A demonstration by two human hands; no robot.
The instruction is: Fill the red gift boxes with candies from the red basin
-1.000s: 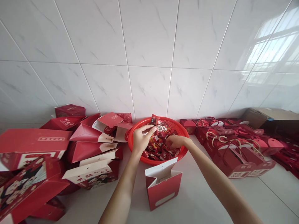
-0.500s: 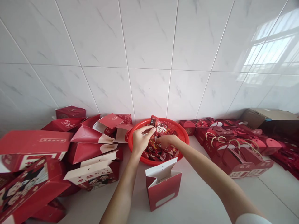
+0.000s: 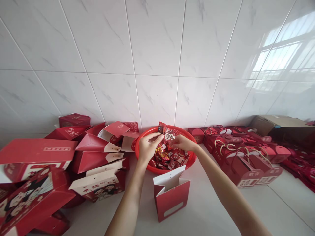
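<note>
My left hand (image 3: 147,146) is closed, pinching red wrapped candies (image 3: 169,135) above the back of a red plastic basket (image 3: 157,170). Beside them, at their right side, is my right hand (image 3: 183,143), its fingers drawn together; whatever lies between its fingertips is hidden. Under both hands the basket holds a heap of candies (image 3: 169,160) in shiny red and gold wrappers. In front of the basket an upright red gift box (image 3: 172,200) stands with its white-lined top open.
Open red gift boxes (image 3: 98,178) are piled on the left. To the right stand several closed red boxes (image 3: 246,170) with rope handles. A brown cardboard box (image 3: 283,121) sits behind them at the right, and a tiled wall (image 3: 157,95) rises at the back.
My right hand has lifted from the candy heap and moved right and up, to the side of the candies in my left hand. My left hand stays nearly in place.
</note>
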